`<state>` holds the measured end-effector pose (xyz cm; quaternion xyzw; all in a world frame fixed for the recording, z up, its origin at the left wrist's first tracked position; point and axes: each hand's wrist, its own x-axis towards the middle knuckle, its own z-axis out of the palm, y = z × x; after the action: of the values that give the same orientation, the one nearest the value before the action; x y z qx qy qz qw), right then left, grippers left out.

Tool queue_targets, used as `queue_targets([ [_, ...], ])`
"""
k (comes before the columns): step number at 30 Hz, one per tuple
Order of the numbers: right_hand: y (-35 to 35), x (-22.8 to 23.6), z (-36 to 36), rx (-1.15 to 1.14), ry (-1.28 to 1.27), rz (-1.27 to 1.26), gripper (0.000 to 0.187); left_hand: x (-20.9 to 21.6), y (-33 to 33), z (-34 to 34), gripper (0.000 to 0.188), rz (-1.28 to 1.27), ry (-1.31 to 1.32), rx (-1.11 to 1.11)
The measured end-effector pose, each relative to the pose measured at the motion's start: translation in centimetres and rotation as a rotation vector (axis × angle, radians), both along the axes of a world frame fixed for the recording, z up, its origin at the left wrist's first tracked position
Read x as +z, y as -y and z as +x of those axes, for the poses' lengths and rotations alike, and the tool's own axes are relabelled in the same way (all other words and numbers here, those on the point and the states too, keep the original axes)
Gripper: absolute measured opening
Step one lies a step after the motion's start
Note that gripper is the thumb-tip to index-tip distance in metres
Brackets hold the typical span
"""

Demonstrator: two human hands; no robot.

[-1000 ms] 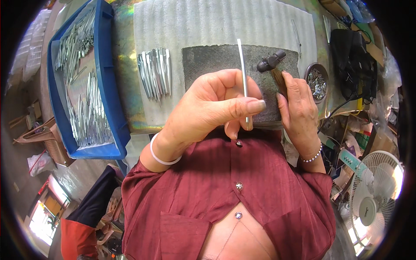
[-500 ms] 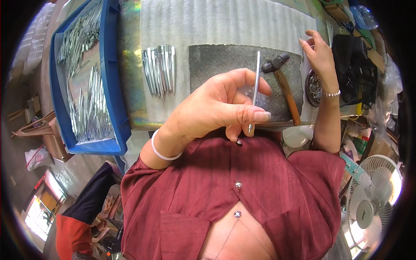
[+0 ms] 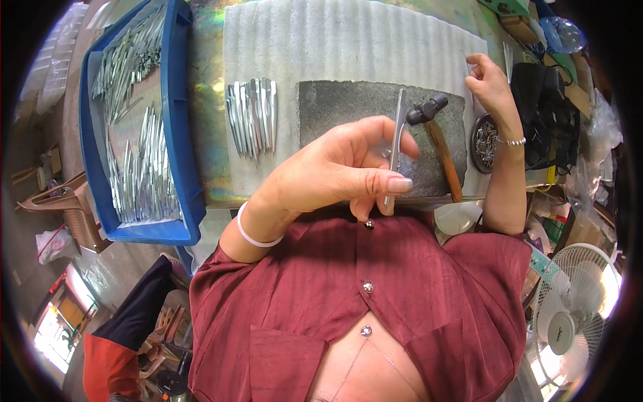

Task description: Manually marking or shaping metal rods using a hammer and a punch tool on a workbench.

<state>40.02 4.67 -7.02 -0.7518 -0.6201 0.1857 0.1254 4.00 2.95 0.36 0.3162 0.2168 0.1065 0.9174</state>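
Note:
My left hand (image 3: 341, 164) is closed on a slim silver metal strip (image 3: 395, 147), pinched upright between thumb and fingers in front of my chest. Beyond it lies a dark textured mat (image 3: 335, 100) with a hammer (image 3: 439, 144), its black head away from me and wooden handle toward me. Out to the right, my right hand (image 3: 489, 84) has its fingers curled closed at the edge of the white foam sheet (image 3: 348, 40). A thin metal sliver (image 3: 467, 63) shows beside its fingertips; what the fingers hold is mostly hidden.
A blue tray (image 3: 175, 134) at the left holds many silver strips. More strips (image 3: 251, 117) lie in a row on the foam. A round dark dish (image 3: 483, 142) of small metal parts sits under my right wrist. A black bag (image 3: 542, 110) and a fan (image 3: 566, 321) are at the right.
My right hand's fingers have curled closed from a more spread pose, beside the thin metal sliver. The strip in my left hand has turned, showing a broader face. The view has shifted slightly.

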Motion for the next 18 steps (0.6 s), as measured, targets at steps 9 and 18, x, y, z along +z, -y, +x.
queue_targets([
  [9, 7.9, 10.0, -9.2, -0.019, -1.218, 0.014, 0.021, -1.0, 1.4, -0.3, 0.016, 0.782, -0.072, 0.162],
  [18, 10.1, 11.4, -17.1, -0.089, -1.3, 0.011, 0.012, 0.4, 3.0, 0.0, 0.026, 0.829, -0.21, 0.26],
])
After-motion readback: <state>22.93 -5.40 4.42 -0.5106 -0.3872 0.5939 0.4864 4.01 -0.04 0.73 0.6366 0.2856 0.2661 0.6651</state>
